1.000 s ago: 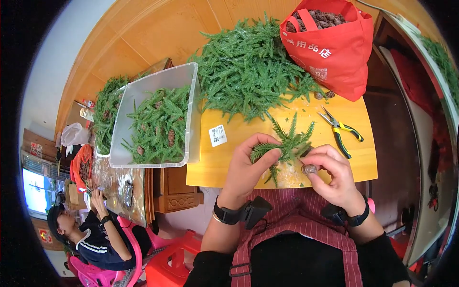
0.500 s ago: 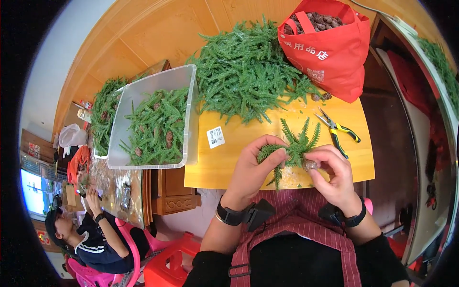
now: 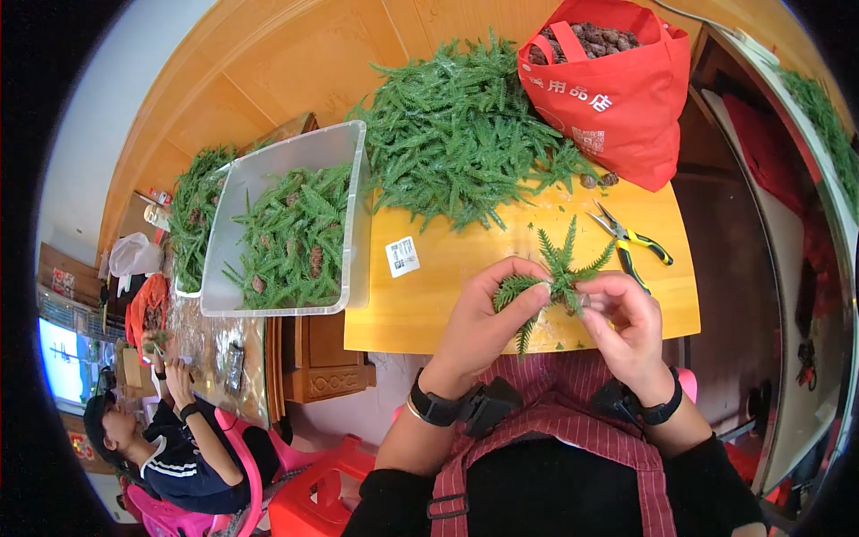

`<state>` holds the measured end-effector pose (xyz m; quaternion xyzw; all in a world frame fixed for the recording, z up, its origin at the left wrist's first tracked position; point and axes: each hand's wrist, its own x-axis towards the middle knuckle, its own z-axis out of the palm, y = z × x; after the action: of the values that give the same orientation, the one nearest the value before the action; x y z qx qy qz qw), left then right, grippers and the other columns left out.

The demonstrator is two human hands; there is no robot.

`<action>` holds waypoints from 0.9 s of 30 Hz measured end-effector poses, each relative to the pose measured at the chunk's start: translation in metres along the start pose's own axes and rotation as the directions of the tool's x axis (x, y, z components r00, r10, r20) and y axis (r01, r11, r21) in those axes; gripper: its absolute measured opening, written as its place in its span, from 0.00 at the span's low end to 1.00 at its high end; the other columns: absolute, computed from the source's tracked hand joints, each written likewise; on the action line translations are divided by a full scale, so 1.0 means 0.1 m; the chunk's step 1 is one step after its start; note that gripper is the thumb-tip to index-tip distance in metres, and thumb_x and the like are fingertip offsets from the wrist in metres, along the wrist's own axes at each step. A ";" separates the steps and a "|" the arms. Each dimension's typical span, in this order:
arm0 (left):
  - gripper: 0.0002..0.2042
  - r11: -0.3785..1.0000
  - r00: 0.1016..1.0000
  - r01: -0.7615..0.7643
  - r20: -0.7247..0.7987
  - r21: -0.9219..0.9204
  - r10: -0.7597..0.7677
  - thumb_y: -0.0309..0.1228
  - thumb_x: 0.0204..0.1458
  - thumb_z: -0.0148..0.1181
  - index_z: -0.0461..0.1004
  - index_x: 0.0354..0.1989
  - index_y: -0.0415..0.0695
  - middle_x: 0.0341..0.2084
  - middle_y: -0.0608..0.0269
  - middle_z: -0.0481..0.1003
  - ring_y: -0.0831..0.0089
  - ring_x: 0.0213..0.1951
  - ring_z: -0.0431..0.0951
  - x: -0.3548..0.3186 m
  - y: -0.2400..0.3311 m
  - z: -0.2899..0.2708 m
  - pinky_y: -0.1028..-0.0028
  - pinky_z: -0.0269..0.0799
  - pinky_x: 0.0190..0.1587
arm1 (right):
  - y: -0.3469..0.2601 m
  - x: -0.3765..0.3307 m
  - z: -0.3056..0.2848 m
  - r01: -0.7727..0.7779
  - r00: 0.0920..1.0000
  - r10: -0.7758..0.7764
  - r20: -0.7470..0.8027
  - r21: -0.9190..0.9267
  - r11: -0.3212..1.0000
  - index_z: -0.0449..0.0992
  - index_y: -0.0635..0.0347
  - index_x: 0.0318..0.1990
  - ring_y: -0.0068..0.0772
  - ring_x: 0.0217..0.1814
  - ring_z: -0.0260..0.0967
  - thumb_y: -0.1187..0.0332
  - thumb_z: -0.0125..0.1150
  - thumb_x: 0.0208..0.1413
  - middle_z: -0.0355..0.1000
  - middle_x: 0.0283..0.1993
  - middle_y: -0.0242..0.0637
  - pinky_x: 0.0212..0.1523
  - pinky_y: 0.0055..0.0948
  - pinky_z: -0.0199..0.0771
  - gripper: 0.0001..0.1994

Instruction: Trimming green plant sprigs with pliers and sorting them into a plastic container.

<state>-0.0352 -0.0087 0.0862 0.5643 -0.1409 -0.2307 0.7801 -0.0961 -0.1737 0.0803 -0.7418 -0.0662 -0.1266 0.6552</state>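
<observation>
The left hand had its thumb and fingers pinched on a small green sprig, which was held up over the near edge of the yellow table, while the right hand had its fingertips at the sprig's right side, though whether they were closed on anything could not be told. Just right of the sprig lay yellow-and-black pliers, and to the left a white label. On the far side a heap of green sprigs sat between a clear plastic bin on the left and a red bag of pine cones on the right.
</observation>
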 end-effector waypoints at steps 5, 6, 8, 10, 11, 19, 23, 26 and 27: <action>0.06 0.995 1.000 0.006 0.025 -0.097 -0.003 0.26 0.51 0.53 0.67 0.36 0.38 0.26 0.68 0.68 0.83 0.28 0.65 0.01 -0.01 0.04 0.83 0.61 0.31 | 0.00 0.02 0.00 0.067 0.998 -0.067 -0.002 -0.026 0.997 0.66 0.68 0.39 0.24 0.41 0.65 0.83 0.52 0.45 0.60 0.41 0.37 0.42 0.19 0.66 0.11; 0.06 0.995 1.000 -0.010 0.016 -0.096 0.011 0.26 0.51 0.52 0.66 0.36 0.38 0.26 0.67 0.68 0.82 0.27 0.65 0.02 -0.02 0.05 0.83 0.61 0.30 | 0.01 0.01 0.00 0.067 0.998 -0.067 -0.003 -0.019 0.998 0.66 0.68 0.39 0.25 0.41 0.65 0.83 0.52 0.45 0.59 0.41 0.37 0.42 0.19 0.66 0.11; 0.06 0.995 1.000 -0.025 0.007 -0.094 0.025 0.26 0.51 0.52 0.66 0.36 0.38 0.25 0.67 0.68 0.82 0.27 0.64 0.03 -0.03 0.05 0.82 0.60 0.29 | 0.01 0.01 0.00 0.066 0.998 -0.066 -0.004 -0.012 0.998 0.66 0.68 0.39 0.25 0.41 0.65 0.83 0.52 0.45 0.59 0.41 0.37 0.41 0.20 0.66 0.11; 0.06 0.994 0.999 -0.041 -0.006 -0.098 0.041 0.26 0.52 0.51 0.66 0.35 0.38 0.25 0.66 0.67 0.81 0.27 0.65 0.03 -0.05 0.05 0.81 0.61 0.30 | -0.02 0.03 0.02 0.034 0.999 -0.033 -0.023 0.050 0.998 0.66 0.68 0.39 0.25 0.42 0.65 0.83 0.51 0.45 0.59 0.41 0.37 0.41 0.20 0.66 0.11; 0.06 0.994 0.999 -0.041 -0.007 -0.097 0.041 0.26 0.52 0.51 0.66 0.35 0.38 0.25 0.66 0.67 0.81 0.27 0.65 0.03 -0.06 0.06 0.81 0.61 0.30 | -0.01 0.03 0.03 0.034 0.999 -0.033 -0.023 0.050 0.998 0.66 0.68 0.39 0.25 0.42 0.65 0.83 0.51 0.45 0.59 0.41 0.37 0.41 0.20 0.66 0.11; 0.05 0.994 0.999 -0.041 0.008 -0.099 0.042 0.26 0.52 0.50 0.65 0.35 0.39 0.26 0.66 0.67 0.81 0.28 0.65 0.05 -0.05 0.06 0.81 0.60 0.31 | -0.02 0.03 0.05 0.012 0.998 -0.007 -0.060 0.081 0.997 0.67 0.68 0.38 0.24 0.38 0.64 0.82 0.53 0.46 0.60 0.41 0.38 0.39 0.18 0.64 0.10; 0.05 0.997 0.999 -0.035 -0.018 -0.074 0.034 0.26 0.52 0.51 0.65 0.34 0.40 0.26 0.67 0.66 0.82 0.28 0.64 0.03 -0.01 0.09 0.82 0.60 0.30 | 0.01 0.02 0.08 0.000 0.996 0.010 -0.094 0.112 0.994 0.67 0.68 0.38 0.24 0.39 0.64 0.82 0.53 0.46 0.60 0.41 0.37 0.39 0.18 0.64 0.10; 0.05 0.995 0.999 -0.036 -0.044 -0.088 0.032 0.26 0.51 0.51 0.65 0.34 0.40 0.25 0.69 0.65 0.83 0.26 0.64 0.02 0.00 0.12 0.83 0.59 0.29 | 0.01 0.01 0.11 0.022 0.992 -0.011 -0.123 0.087 0.996 0.67 0.67 0.38 0.23 0.39 0.63 0.81 0.53 0.46 0.60 0.41 0.37 0.39 0.18 0.64 0.10; 0.05 0.995 0.998 -0.046 -0.054 -0.087 0.042 0.26 0.51 0.51 0.65 0.34 0.40 0.25 0.69 0.65 0.83 0.25 0.63 0.02 -0.01 0.12 0.83 0.59 0.28 | 0.01 0.01 0.12 0.027 0.991 -0.014 -0.135 0.093 0.995 0.67 0.67 0.38 0.23 0.39 0.63 0.81 0.53 0.46 0.60 0.41 0.37 0.39 0.18 0.64 0.10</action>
<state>-0.0395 -0.0202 0.0891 0.5320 -0.1226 -0.2046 0.8124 -0.0936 -0.1620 0.0788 -0.6989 -0.0355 -0.1796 0.6914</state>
